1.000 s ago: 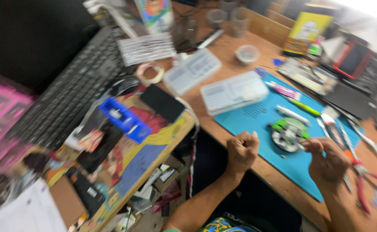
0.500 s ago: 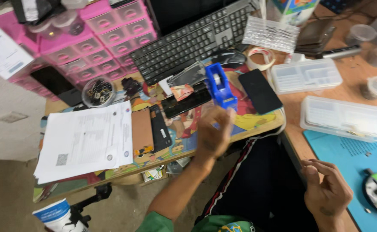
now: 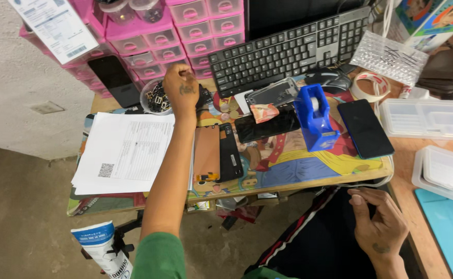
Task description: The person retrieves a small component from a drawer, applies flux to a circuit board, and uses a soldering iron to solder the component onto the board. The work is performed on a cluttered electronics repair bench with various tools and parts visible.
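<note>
- Two hands show, well apart: the left hand (image 3: 181, 89) is stretched far forward over the desk (image 3: 309, 173), while the right hand (image 3: 379, 222) hangs back near the lap, below the desk's front edge.
- Left hand: knuckles up, fingers curled downward at the rim of a small clear round cup (image 3: 155, 98) full of dark little parts. Whether the fingers have closed on anything I cannot tell (the back of the hand hides the fingertips).
- That cup stands at the far left of the desk, just in front of the pink drawer unit (image 3: 159, 36) and beside a dark phone (image 3: 113, 78) leaning against it; it touches the far edge of the stack of printed papers (image 3: 125, 152).
- From the left hand the cup lies just to its left and under it; the right hand is far off. The left forearm runs almost straight away from the body, crossing the papers' right edge.
- Right hand: loosely half-curled, palm turned inward, holding nothing visible.
- Nearby: a black keyboard (image 3: 288, 51), a blue tape dispenser (image 3: 314, 119), and phone screens (image 3: 265, 125) on the cartoon mat.
- Against half a second ago, the left hand has left the tape dispenser's front and gone leftward and farther out to the cup; the view has swung with it, and the right hand has barely stirred.
</note>
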